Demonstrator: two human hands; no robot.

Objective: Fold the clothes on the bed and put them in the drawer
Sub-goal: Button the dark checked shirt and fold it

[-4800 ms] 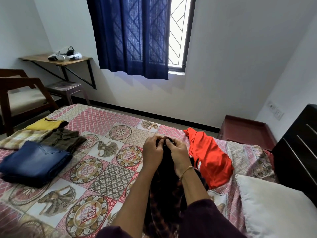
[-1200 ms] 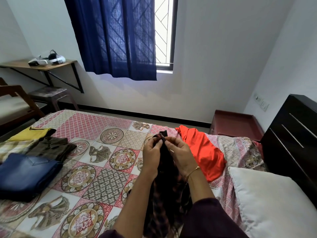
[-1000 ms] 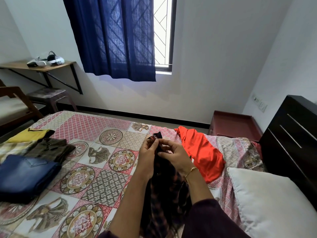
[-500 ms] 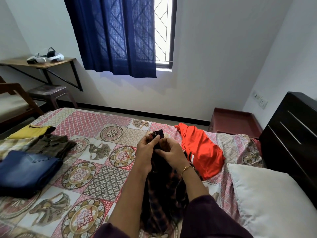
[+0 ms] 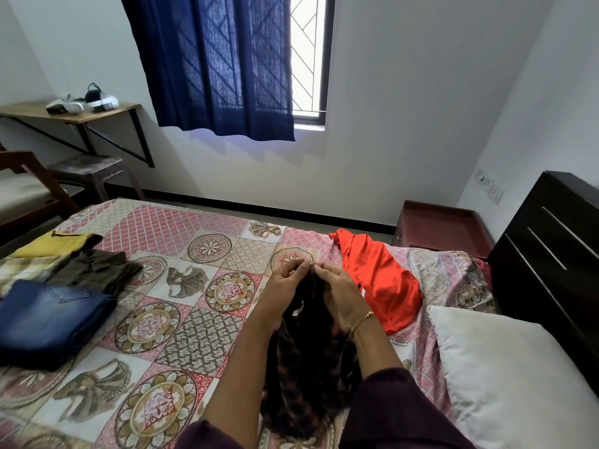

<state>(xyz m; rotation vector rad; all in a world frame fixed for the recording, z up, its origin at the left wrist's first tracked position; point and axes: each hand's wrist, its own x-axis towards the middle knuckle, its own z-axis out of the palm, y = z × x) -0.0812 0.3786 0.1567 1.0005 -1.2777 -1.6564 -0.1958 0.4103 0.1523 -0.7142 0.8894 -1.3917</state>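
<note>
A dark checked garment (image 5: 308,361) hangs over the bed's patterned sheet (image 5: 194,332), held up in front of me. My left hand (image 5: 285,283) and my right hand (image 5: 340,293) both pinch its top edge, fingertips nearly touching. An unfolded orange garment (image 5: 379,277) lies on the bed just right of my hands. At the left lie folded blue jeans (image 5: 48,319), an olive shirt (image 5: 94,270), a yellow garment (image 5: 52,244) and a pale checked cloth (image 5: 22,270). A reddish drawer unit (image 5: 444,225) stands beyond the bed.
A white pillow (image 5: 505,374) lies at the right by the dark headboard (image 5: 551,247). A wall shelf (image 5: 81,113) carrying headsets, a stool (image 5: 94,170) and a wooden chair (image 5: 29,179) stand at the left. A blue curtain (image 5: 214,63) covers part of the window.
My fingers have worked along the garment's top edge, and its dark tip no longer sticks up above them. My view has shifted slightly.
</note>
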